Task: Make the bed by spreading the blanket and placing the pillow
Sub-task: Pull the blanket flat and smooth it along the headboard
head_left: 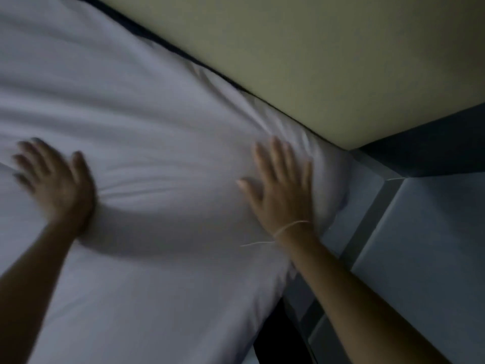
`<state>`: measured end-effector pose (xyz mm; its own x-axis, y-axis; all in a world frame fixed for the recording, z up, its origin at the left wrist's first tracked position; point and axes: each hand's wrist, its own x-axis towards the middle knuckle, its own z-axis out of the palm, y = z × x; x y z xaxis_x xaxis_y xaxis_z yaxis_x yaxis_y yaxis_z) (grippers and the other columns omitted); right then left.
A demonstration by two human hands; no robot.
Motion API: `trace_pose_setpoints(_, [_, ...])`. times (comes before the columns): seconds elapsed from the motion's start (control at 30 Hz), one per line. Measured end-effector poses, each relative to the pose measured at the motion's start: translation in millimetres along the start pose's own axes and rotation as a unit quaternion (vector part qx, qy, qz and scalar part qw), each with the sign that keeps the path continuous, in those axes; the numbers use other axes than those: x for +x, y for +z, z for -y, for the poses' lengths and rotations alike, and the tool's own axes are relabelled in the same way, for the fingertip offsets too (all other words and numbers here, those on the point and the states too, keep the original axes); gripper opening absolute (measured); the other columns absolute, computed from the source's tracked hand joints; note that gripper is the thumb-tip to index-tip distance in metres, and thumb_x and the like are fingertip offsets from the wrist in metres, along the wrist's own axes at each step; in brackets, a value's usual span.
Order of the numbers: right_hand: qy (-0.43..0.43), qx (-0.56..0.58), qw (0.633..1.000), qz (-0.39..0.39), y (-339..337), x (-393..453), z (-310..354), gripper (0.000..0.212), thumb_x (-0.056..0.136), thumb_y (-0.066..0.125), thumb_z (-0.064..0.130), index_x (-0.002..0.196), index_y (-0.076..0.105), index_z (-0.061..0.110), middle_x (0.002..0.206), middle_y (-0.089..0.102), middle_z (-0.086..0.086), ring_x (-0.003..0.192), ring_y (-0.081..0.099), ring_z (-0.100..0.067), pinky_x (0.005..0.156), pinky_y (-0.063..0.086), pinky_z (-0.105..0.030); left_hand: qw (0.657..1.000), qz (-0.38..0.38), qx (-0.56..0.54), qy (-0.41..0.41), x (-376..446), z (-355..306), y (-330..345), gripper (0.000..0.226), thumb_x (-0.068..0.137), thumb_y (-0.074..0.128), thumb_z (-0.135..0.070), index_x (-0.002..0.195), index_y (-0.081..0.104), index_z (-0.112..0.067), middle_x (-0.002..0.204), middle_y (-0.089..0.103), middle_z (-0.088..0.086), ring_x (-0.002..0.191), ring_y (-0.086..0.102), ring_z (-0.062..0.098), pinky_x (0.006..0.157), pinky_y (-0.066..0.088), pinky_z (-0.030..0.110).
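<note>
Both forearms reach in from the near edge of the head view, and each ends in a flat, open palm pressed on white bedding. On the left, the left hand lies with fingers spread, and shallow creases run rightward from under its heel. To the right, the right hand rests near the far right corner of the cloth, fingers splayed toward the yellowish wall, a thin thread tied round the wrist. Neither hand grips anything.

Between them the white blanket swells a little, puffed and wrinkled at the corner by the right hand; whether a pillow lies under that bulge or the cloth itself is a pillow cannot be told, as the frame is blurred. Pale grey padded panels stand just beside the bed on the right.

Smoothing appears to be the step in hand. Next would likely come sweeping the palms outward to flatten the remaining creases.
</note>
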<state>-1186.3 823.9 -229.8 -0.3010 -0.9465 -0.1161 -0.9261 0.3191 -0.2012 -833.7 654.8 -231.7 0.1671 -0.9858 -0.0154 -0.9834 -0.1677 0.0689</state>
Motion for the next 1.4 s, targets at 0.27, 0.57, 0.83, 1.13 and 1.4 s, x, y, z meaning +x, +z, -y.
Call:
trace_pose_setpoints(0.27, [0.146,0.027,0.987,0.061,-19,-38,-69,0.069,0.094,0.007,0.062,0.152,0.002,0.027,0.162,0.0,-0.002,0.148,-0.002,-0.022,0.116,0.01,-0.061,0.934,0.089,0.003,0.346,-123,-143,-14,0.068,0.094,0.021,-0.06,0.151,0.014,-0.023,0.16,0.006,0.012,0.145,0.0,0.042,0.118,0.006,0.054])
trace_pose_setpoints(0.57, [0.044,0.115,0.991,-0.058,-40,-13,32,0.058,0.099,0.028,0.042,0.147,0.029,0.009,0.156,0.026,-0.013,0.146,0.017,-0.028,0.117,0.016,-0.055,0.923,0.083,-0.188,0.325,-42,-147,-53,0.054,0.098,0.018,-0.029,0.148,0.017,-0.009,0.157,0.014,0.017,0.147,0.01,0.03,0.118,0.005,0.044])
trace_pose_setpoints(0.83, [-0.067,-0.021,0.998,-0.001,-14,27,19,0.062,0.097,0.022,0.06,0.151,0.017,0.031,0.16,0.016,-0.005,0.148,0.012,-0.025,0.119,0.008,-0.05,0.974,0.08,-0.055,0.207,-36,-126,-27,0.061,0.099,0.015,-0.044,0.152,0.009,-0.013,0.16,0.004,0.015,0.148,0.001,0.034,0.121,0.002,0.048])
trace_pose_setpoints(1.13, [0.034,0.019,0.999,0.022,-16,-32,-68,0.061,0.099,0.014,0.052,0.153,0.009,0.025,0.161,0.008,-0.006,0.149,0.005,-0.024,0.119,0.009,-0.052,0.892,0.119,-0.019,0.435,-208,-157,-7,0.069,0.097,0.02,-0.058,0.152,0.009,-0.018,0.16,0.007,0.011,0.148,0.002,0.033,0.12,0.01,0.052])
trace_pose_setpoints(1.4, [0.107,0.065,0.989,0.076,-33,-74,-103,0.061,0.098,0.012,0.047,0.152,0.002,0.021,0.161,0.002,-0.007,0.148,0.001,-0.03,0.117,0.01,-0.059,0.721,0.158,-0.015,0.675,-297,-136,-25,0.067,0.096,0.022,-0.058,0.15,0.023,-0.017,0.158,0.015,0.013,0.147,0.009,0.033,0.12,0.016,0.048])
